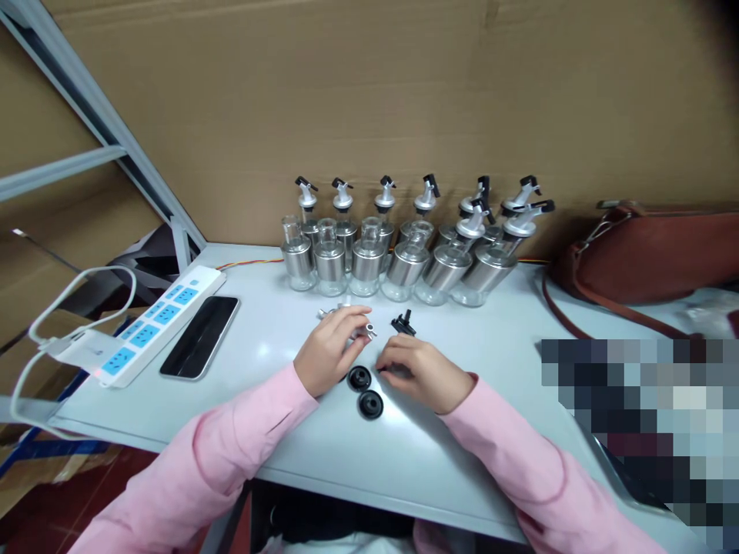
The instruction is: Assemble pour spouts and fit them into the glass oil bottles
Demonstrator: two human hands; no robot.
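Observation:
My left hand point(330, 350) is closed around a silver pourer spout point(369, 331), whose round opening shows past the fingertips. More silver pieces point(326, 312) lie behind that hand, partly hidden. My right hand point(427, 371) is closed, thumb and forefinger pinched low over the table; what they hold, if anything, I cannot make out. Just beyond it lie small black lever parts point(403, 323). Between and in front of my hands rest two round black stoppers point(370, 404), the farther one close to my left hand's fingers.
Glass bottles with steel bands point(331, 265) stand in two rows at the back; several carry silver pourers point(472, 225). A phone point(200, 338) and a power strip point(165, 323) lie left. A brown bag point(652, 250) sits right, near a pixelated area.

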